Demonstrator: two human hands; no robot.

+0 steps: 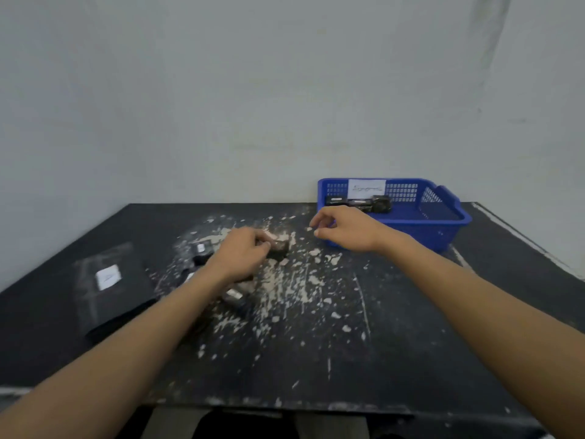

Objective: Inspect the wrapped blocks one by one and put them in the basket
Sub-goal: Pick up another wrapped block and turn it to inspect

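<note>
My left hand (242,251) grips a dark wrapped block (278,248) at the middle of the table, fingers curled over its near side. More wrapped blocks lie beside and under my left wrist: one with a white label (201,250) to the left, another (235,296) nearer me. My right hand (340,228) hovers just in front of the blue basket (443,229), fingers loosely curled, holding nothing. The basket stands at the back right with a white label on its far wall. Three wrapped blocks (359,202) lie inside along the far side.
The black table (316,359) is scuffed with pale chipped patches across its middle. A flat black bag with a white label (109,280) lies at the left. A pale wall rises right behind the table, and the table's front edge runs just below my forearms.
</note>
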